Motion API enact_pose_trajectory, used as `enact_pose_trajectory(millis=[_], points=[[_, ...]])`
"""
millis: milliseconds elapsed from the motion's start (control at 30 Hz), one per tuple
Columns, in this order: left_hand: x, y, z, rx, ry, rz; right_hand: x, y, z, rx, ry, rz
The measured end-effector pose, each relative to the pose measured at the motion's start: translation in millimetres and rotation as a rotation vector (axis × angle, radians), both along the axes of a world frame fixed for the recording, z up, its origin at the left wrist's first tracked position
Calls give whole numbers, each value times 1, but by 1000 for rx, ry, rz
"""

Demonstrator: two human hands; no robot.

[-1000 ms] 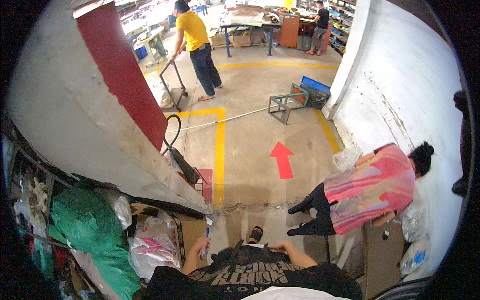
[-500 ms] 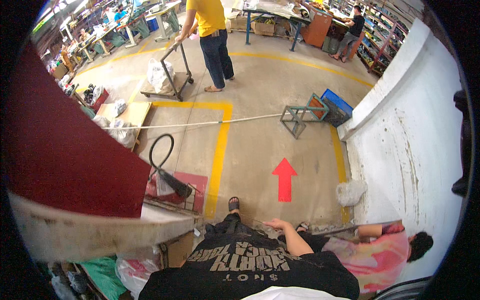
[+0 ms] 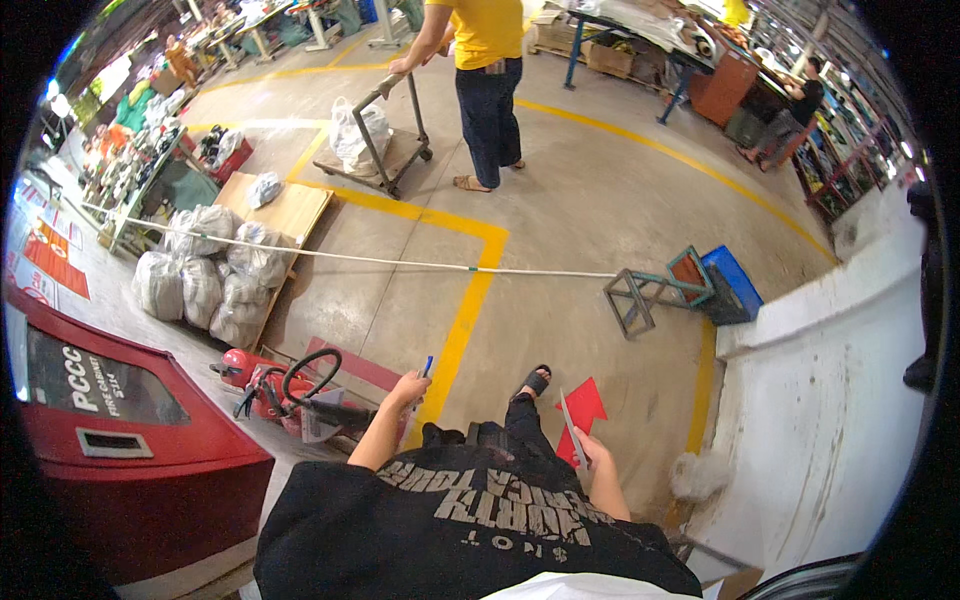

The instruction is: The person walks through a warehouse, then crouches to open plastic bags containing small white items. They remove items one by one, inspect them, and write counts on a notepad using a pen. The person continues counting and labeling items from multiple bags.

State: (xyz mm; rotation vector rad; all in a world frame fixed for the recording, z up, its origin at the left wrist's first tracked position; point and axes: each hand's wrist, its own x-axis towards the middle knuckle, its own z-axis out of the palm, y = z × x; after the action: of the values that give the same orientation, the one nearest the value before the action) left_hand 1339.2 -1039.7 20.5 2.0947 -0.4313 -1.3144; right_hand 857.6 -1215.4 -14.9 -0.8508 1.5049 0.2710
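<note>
My left hand point(image 3: 409, 388) is closed around a blue pen point(image 3: 428, 366), whose end sticks up past the fingers. Lower and to the right, my right hand point(image 3: 594, 453) grips a thin, pale flat sheet point(image 3: 573, 428), seen almost edge-on, so its face is hidden. Beyond that sheet a red arrow point(image 3: 586, 402) is marked on the floor. My sandalled foot point(image 3: 537, 380) is stepping out between the hands.
A white pole point(image 3: 400, 263) stretches low across the way to a metal stand point(image 3: 632, 300) beside a blue crate point(image 3: 733, 280). Red fire extinguishers point(image 3: 238, 368) and a fire cabinet point(image 3: 120, 450) stand left. A person in yellow point(image 3: 488, 90) holds a trolley point(image 3: 385, 150) ahead.
My view has moved forward and turned left. My left hand with the pen has come into sight, and the sheet in my right hand now shows. The person in pink has left view.
</note>
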Motion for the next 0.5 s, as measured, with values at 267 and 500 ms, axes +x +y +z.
enact_pose_trajectory(millis=[267,500], points=[[6,-64,-64,218,-22,85,-1,-240,-50,168,112,437],[-67,-41,-93,260,230,467,125,-446,-32,-326,154,656]])
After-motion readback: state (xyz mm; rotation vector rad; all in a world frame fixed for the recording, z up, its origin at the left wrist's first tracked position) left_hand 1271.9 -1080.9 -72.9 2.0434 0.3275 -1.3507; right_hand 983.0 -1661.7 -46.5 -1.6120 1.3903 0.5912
